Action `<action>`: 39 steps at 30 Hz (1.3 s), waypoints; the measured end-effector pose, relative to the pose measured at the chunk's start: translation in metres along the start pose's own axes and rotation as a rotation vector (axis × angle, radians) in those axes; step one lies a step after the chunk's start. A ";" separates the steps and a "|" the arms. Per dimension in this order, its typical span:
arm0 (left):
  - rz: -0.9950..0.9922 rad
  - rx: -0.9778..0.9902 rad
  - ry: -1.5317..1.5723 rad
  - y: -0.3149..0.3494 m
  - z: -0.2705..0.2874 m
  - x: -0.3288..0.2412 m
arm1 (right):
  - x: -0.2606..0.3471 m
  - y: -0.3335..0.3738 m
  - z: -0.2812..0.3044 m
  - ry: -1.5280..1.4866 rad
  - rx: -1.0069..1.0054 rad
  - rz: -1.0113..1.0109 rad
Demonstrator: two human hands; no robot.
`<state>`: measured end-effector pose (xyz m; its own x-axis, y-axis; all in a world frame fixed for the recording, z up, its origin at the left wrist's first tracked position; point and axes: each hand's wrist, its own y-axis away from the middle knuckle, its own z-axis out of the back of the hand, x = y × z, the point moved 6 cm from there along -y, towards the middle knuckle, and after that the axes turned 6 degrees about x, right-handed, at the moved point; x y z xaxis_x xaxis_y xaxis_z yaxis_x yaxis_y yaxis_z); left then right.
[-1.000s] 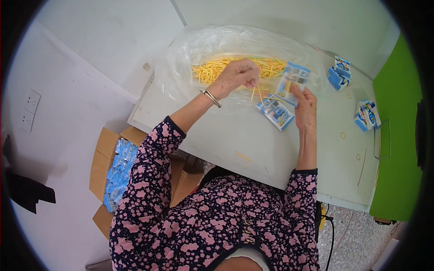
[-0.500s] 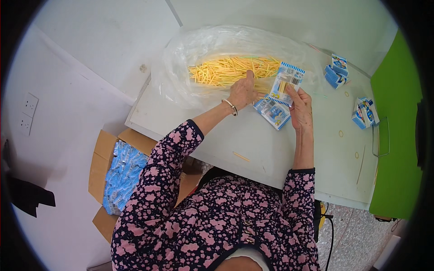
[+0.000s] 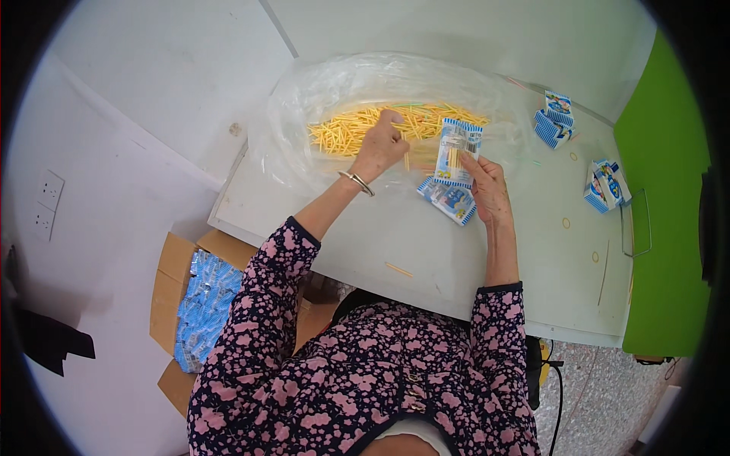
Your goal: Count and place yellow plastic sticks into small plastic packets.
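My left hand (image 3: pixel 380 146), with a bangle at the wrist, is over the near edge of a pile of thin yellow sticks (image 3: pixel 342 131). Its fingers are pinched, and a short yellow stick (image 3: pixel 407 160) hangs below their tips. The pile lies in a clear plastic bag (image 3: pixel 277 144). My right hand (image 3: pixel 490 186) grips a blue-and-white packet (image 3: pixel 461 131) by its right side, thumb on the front. Several yellow sticks show at the packet's middle; whether inside or on it I cannot tell. Beneath it, another blue-and-white packet (image 3: pixel 453 201) lies on the table.
Small blue-and-white boxes (image 3: pixel 553 128) stand at the far right, another (image 3: pixel 606 186) by a wire stand (image 3: pixel 645 224) and green panel (image 3: pixel 661 205). Rubber bands (image 3: pixel 566 223) and a loose stick (image 3: pixel 398 270) lie on the table (image 3: pixel 357 243). At lower left, a carton (image 3: pixel 167 292) holds blue packets (image 3: pixel 204 304).
My left hand has drawn back leftward from beside the packet, with a stick now below its fingers. The packet in my right hand has shifted slightly left and stands more upright.
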<state>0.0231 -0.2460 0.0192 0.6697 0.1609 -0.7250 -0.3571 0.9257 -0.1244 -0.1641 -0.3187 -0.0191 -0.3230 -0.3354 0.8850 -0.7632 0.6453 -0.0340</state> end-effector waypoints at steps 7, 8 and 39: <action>-0.242 -0.157 0.460 0.003 0.049 -0.055 | -0.005 0.002 -0.018 0.105 0.165 -0.102; -0.296 -0.144 0.526 0.005 0.053 -0.068 | -0.007 0.004 -0.019 0.133 0.189 -0.139; -0.120 0.207 0.544 0.038 0.002 -0.060 | -0.011 0.006 -0.040 -0.016 0.262 -0.110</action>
<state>-0.0293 -0.2200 0.0589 0.2484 -0.0970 -0.9638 -0.1284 0.9829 -0.1320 -0.1430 -0.2842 -0.0103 -0.2375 -0.4060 0.8825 -0.9123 0.4052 -0.0591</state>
